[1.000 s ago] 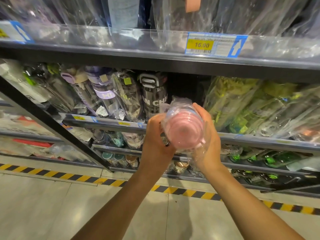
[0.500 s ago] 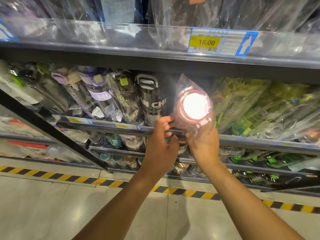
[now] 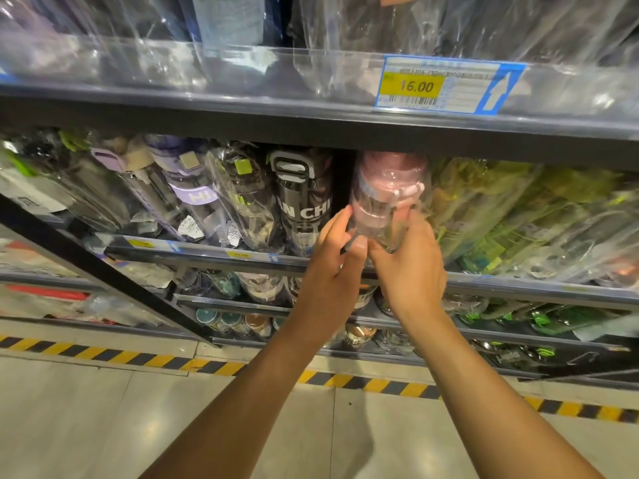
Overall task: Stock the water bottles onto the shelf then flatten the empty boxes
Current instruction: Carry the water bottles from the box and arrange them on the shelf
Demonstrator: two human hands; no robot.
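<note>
A pink water bottle [image 3: 387,195] wrapped in clear plastic stands nearly upright in the gap on the middle shelf [image 3: 214,254], between a black bottle [image 3: 301,198] and green-wrapped bottles [image 3: 501,216]. My right hand [image 3: 411,267] grips its lower part from the front right. My left hand [image 3: 335,264] touches its lower left side with the fingers curled on it. The bottle's top is tucked under the upper shelf edge [image 3: 311,133].
Several wrapped bottles, purple and clear, fill the shelf to the left. A price tag reading 16.00 [image 3: 446,86] sits on the upper shelf rail. Lower shelves hold more bottles. Yellow-black hazard tape [image 3: 173,361] runs along the tiled floor below.
The pink bottle swung from base-toward-me to upright and moved into the shelf gap. Both hands followed it forward and up.
</note>
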